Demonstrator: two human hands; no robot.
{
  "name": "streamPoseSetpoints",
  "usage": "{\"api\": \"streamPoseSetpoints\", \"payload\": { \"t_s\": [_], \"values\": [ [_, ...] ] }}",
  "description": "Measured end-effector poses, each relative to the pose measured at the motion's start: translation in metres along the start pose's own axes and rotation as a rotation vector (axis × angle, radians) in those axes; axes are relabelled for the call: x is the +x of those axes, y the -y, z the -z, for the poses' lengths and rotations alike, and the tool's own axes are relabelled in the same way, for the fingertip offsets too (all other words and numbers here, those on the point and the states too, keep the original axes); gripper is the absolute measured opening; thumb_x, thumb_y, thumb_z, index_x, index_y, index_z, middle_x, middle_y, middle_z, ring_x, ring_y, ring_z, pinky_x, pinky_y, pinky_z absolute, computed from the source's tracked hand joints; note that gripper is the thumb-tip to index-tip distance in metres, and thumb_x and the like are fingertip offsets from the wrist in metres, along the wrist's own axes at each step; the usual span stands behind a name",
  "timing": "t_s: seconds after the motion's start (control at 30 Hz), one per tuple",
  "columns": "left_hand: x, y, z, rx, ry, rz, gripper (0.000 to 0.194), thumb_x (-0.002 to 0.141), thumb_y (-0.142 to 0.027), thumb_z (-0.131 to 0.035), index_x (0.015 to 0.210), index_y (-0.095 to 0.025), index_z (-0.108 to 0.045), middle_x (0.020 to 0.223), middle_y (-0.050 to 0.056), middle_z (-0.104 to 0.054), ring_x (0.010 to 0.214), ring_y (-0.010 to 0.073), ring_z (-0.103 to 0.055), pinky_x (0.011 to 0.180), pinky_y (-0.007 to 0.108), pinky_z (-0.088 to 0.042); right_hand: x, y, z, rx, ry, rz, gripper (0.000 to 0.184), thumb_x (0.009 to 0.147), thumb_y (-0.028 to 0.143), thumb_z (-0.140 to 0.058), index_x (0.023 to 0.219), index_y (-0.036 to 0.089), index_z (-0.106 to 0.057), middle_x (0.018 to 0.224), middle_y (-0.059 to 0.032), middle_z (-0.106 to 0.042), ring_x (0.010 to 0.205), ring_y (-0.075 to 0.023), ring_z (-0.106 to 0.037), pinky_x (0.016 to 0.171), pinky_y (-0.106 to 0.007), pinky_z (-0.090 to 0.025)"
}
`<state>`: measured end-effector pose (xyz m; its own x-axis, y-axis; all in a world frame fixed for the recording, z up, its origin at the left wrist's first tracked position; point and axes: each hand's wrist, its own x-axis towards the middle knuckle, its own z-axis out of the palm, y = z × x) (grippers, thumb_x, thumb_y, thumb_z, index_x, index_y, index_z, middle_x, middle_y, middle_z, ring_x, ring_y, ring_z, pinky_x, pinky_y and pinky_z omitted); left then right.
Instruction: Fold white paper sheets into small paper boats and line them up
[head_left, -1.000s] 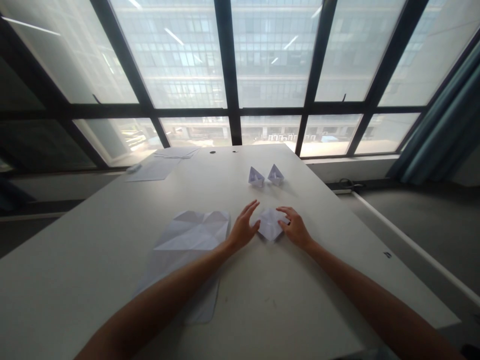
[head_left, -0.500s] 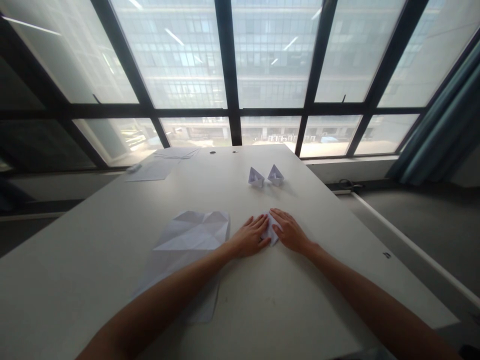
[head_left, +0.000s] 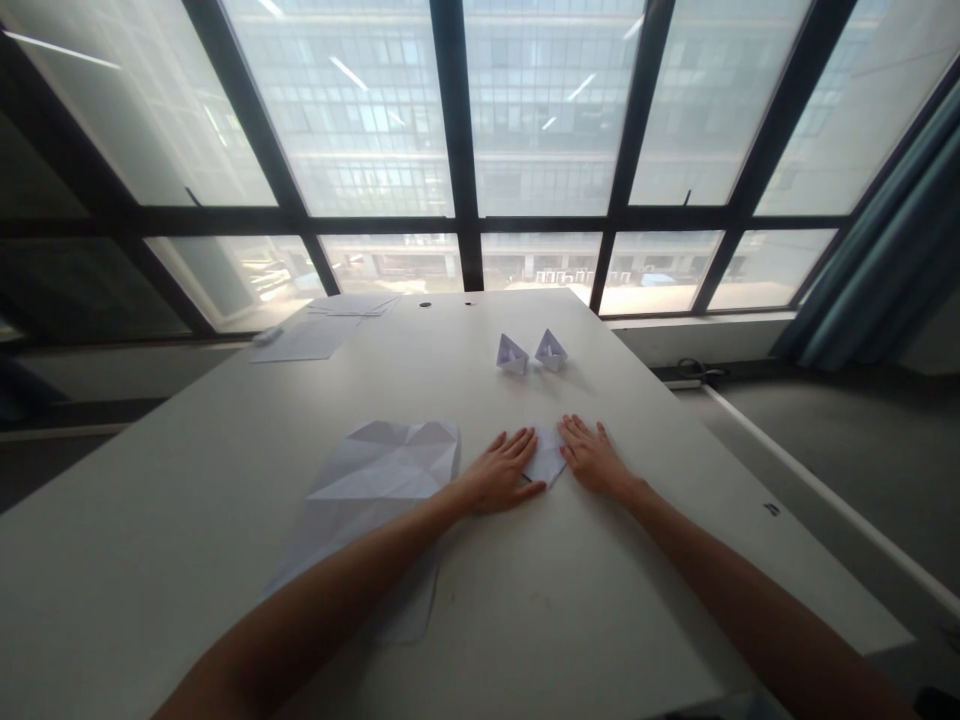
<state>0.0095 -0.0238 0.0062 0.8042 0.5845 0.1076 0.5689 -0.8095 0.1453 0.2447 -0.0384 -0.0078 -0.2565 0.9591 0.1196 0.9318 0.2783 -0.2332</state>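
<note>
A small piece of folded white paper lies flat on the white table, between my two hands. My left hand rests flat over its left side, fingers stretched out and thumb at the near edge. At the right edge of the paper is my right hand, its fingers extended and fingertips touching or just beside that edge. Part of the paper is hidden under the hands. Farther back stand two folded paper boats, side by side.
Creased white sheets lie left of my hands, partly under my left forearm. More flat paper sits at the table's far left. The table ends on the right above a grey floor. Large windows and a blue curtain are beyond.
My right hand has slid to the right across the folded paper, so more of it shows between the hands. My left hand has stayed in nearly the same place.
</note>
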Motion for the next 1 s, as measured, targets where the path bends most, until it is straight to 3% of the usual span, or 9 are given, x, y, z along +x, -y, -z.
{"api": "streamPoseSetpoints", "payload": {
  "t_s": [0.17, 0.27, 0.33, 0.43, 0.53, 0.77, 1.0],
  "values": [
    [0.002, 0.002, -0.003, -0.028, -0.017, 0.013, 0.068, 0.1, -0.055, -0.026, 0.154, -0.014, -0.02, 0.16, 0.013, -0.018, 0.148, 0.0246, -0.015, 0.119, 0.045, -0.013, 0.001, 0.001, 0.006, 0.11, -0.095, 0.003, 0.052, 0.097, 0.024, -0.031, 0.147, 0.012, -0.039, 0.155, -0.0126, -0.034, 0.146, -0.0219, -0.025, 0.118, -0.048, -0.018],
    [0.004, 0.004, -0.005, -0.06, -0.079, 0.053, 0.051, 0.103, -0.037, -0.024, 0.15, -0.019, -0.033, 0.156, 0.008, -0.032, 0.145, 0.0206, -0.028, 0.118, 0.043, -0.02, -0.002, 0.011, 0.01, 0.163, -0.033, 0.129, 0.051, 0.098, 0.027, -0.034, 0.146, 0.013, -0.041, 0.154, -0.0117, -0.036, 0.145, -0.0214, -0.027, 0.118, -0.046, -0.018],
    [0.005, 0.005, -0.005, -0.063, -0.135, 0.08, 0.047, 0.101, -0.031, -0.031, 0.145, -0.022, -0.042, 0.151, 0.007, -0.042, 0.14, 0.02, -0.037, 0.117, 0.04, -0.025, -0.004, 0.016, 0.012, 0.162, 0.027, 0.175, 0.051, 0.097, 0.028, -0.037, 0.146, 0.015, -0.041, 0.154, -0.0115, -0.036, 0.145, -0.0231, -0.026, 0.117, -0.05, -0.017],
    [0.004, 0.005, -0.004, -0.039, -0.14, 0.087, 0.052, 0.097, -0.035, -0.042, 0.147, -0.021, -0.039, 0.152, 0.008, -0.039, 0.142, 0.0235, -0.034, 0.117, 0.042, -0.024, -0.007, 0.02, 0.014, 0.153, 0.06, 0.196, 0.052, 0.097, 0.028, -0.038, 0.148, 0.016, -0.038, 0.156, -0.0108, -0.032, 0.147, -0.0243, -0.021, 0.117, -0.053, -0.015],
    [0.002, 0.002, -0.002, -0.017, -0.076, 0.063, 0.06, 0.097, -0.041, -0.04, 0.152, -0.021, -0.027, 0.158, 0.008, -0.029, 0.147, 0.0257, -0.021, 0.118, 0.049, -0.019, -0.007, 0.02, 0.015, 0.155, 0.07, 0.214, 0.053, 0.097, 0.028, -0.037, 0.149, 0.018, -0.035, 0.157, -0.0101, -0.03, 0.148, -0.0238, -0.017, 0.117, -0.053, -0.014],
    [-0.001, 0.0, 0.007, -0.03, -0.074, 0.064, 0.06, 0.094, -0.046, -0.046, 0.147, -0.02, -0.032, 0.153, 0.013, -0.036, 0.146, 0.0257, -0.022, 0.119, 0.05, -0.015, -0.008, 0.02, 0.016, 0.155, 0.068, 0.23, 0.052, 0.097, 0.028, -0.038, 0.149, 0.021, -0.037, 0.157, -0.0094, -0.03, 0.148, -0.0249, -0.018, 0.116, -0.056, -0.015],
    [-0.001, 0.003, 0.007, -0.05, -0.056, 0.034, 0.064, 0.094, -0.048, -0.046, 0.15, -0.022, -0.026, 0.157, 0.009, -0.031, 0.148, 0.0262, -0.017, 0.118, 0.05, -0.015, -0.008, 0.02, 0.012, 0.163, 0.041, 0.231, 0.053, 0.094, 0.026, -0.044, 0.147, 0.023, -0.039, 0.155, -0.0091, -0.034, 0.147, -0.026, -0.02, 0.116, -0.056, -0.016]
  ]
}}
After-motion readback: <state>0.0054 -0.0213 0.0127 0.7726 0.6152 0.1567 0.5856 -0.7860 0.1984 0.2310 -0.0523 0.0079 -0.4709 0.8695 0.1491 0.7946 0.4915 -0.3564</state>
